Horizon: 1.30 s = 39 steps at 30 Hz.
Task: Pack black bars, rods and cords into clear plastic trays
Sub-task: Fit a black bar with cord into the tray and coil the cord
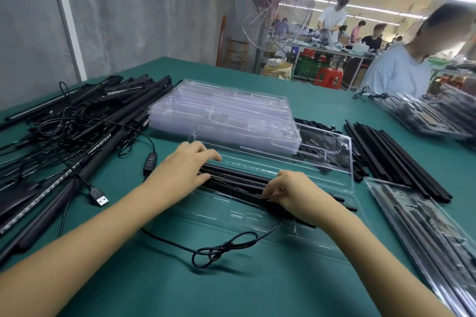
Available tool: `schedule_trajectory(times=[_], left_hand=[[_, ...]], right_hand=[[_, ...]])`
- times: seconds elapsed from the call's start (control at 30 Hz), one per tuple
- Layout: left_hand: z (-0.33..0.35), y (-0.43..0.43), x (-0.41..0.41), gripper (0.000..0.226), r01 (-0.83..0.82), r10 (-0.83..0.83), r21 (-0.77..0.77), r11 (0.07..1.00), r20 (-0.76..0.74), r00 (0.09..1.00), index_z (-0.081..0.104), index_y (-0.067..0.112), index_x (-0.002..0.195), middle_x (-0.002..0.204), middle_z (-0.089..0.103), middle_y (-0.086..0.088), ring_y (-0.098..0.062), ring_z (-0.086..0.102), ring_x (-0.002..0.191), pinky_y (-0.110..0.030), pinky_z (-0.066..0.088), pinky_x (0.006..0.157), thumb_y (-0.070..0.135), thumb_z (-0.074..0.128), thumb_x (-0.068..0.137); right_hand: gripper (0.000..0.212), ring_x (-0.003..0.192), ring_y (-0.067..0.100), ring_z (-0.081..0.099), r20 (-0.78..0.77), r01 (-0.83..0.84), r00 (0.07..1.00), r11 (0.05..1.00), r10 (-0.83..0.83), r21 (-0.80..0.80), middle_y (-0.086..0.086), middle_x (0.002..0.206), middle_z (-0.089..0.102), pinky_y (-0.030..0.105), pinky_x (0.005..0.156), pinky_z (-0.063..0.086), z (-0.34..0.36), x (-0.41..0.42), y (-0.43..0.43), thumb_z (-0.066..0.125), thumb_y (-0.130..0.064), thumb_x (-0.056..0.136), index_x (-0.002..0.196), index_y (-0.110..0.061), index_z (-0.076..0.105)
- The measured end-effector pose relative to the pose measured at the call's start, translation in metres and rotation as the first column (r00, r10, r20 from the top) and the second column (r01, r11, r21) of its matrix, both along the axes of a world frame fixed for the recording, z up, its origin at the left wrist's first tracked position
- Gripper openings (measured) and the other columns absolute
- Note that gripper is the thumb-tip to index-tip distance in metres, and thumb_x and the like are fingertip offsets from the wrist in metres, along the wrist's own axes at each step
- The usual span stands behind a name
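An open clear plastic tray point(332, 162) lies in front of me on the green table, its lid folded back to the right. Black bars point(239, 177) lie side by side in its near half. My left hand point(184, 171) rests on the bars' left end with fingers fairly straight, pressing them down. My right hand point(296, 194) has its fingers curled over the bars near their middle, pinching one. A black cord point(226, 248) runs from under my right hand and loops on the table in front of the tray.
A tangled heap of black bars and cords point(77, 134) with a USB plug point(99, 198) fills the left. Stacked empty trays point(224, 113) sit behind. Loose black rods point(394, 159) and packed trays point(432, 237) lie right. A person point(401, 69) sits opposite; a fan point(275, 2) stands behind.
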State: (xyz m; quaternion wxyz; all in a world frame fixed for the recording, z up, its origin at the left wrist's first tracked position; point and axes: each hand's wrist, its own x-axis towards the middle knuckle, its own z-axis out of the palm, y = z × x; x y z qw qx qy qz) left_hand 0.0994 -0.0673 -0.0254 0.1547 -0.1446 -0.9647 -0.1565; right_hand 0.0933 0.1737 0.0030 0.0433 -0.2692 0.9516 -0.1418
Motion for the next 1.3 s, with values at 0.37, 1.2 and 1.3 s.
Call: schedule_trajectory(times=[0.37, 1.2, 1.3], left_hand=[[-0.003, 0.022, 0.011, 0.039, 0.139, -0.109, -0.455, 0.880, 0.092, 0.990, 0.035, 0.033, 0.134, 0.112, 0.045, 0.001, -0.019, 0.033, 0.092, -0.028, 0.043, 0.064, 0.017, 0.034, 0.098], [0.008, 0.023, 0.002, 0.042, 0.157, -0.052, -0.292, 0.944, 0.336, 0.940, 0.040, 0.050, 0.133, 0.094, 0.031, 0.009, -0.017, 0.029, 0.090, -0.026, 0.033, 0.089, 0.023, 0.029, 0.102], [0.018, 0.028, -0.002, 0.044, 0.125, -0.016, -0.211, 0.969, 0.453, 0.891, 0.049, 0.051, 0.123, 0.095, 0.036, 0.010, -0.016, 0.030, 0.096, -0.036, 0.032, 0.099, 0.021, 0.028, 0.100]], right_hand=[[0.026, 0.071, -0.002, 0.042, 0.021, 0.034, 0.999, 0.999, -0.035, 0.023, -0.020, 0.081, 0.044, 0.015, 0.068, 0.035, 0.001, 0.011, 0.006, 0.053, -0.017, 0.092, 0.111, -0.024, 0.068], [0.008, 0.056, -0.014, 0.050, 0.061, -0.094, 0.992, 0.974, 0.109, -0.205, -0.013, 0.076, 0.061, 0.003, 0.055, 0.036, 0.054, 0.046, 0.027, 0.066, -0.024, 0.085, 0.092, -0.026, 0.071], [0.009, 0.061, -0.014, 0.052, 0.012, -0.002, 1.000, 0.997, 0.003, -0.081, -0.015, 0.085, 0.063, 0.005, 0.055, 0.038, 0.049, 0.038, 0.048, 0.065, -0.024, 0.086, 0.093, -0.027, 0.070]])
